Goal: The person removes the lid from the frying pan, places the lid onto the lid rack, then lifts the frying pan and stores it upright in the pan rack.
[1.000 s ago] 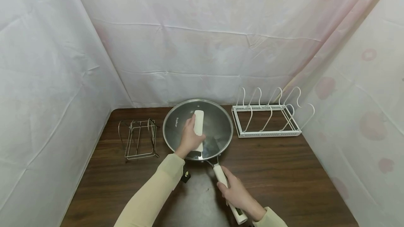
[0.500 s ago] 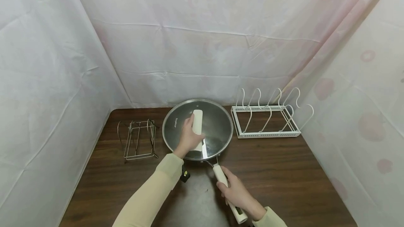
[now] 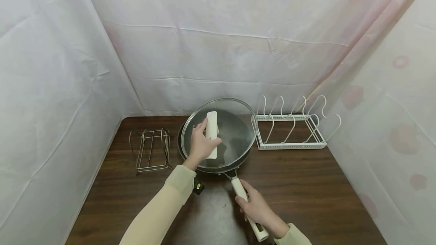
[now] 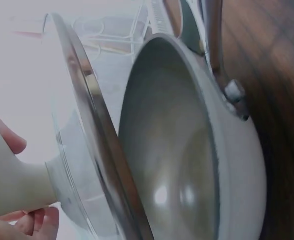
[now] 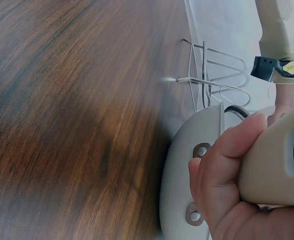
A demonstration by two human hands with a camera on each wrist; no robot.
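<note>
One lid [image 3: 235, 133], bar [image 3: 212, 124] gripped by the left hand [image 3: 201, 143], hung tilted over one pan [image 4: 239, 165], whose five-o'clock handle [image 3: 239, 189] the right hand [image 3: 257, 208] clasped, presumably for steadiness.

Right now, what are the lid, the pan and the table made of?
Lid: probably clear glass, because the pan shows through it; its shiny rim looks like metal.
Pan: likely metal with a smooth, pale coating outside; the inside gleams under the light.
Table: brown grain with a slight sheen, so wood or a wood-look surface; I can't tell which.
</note>
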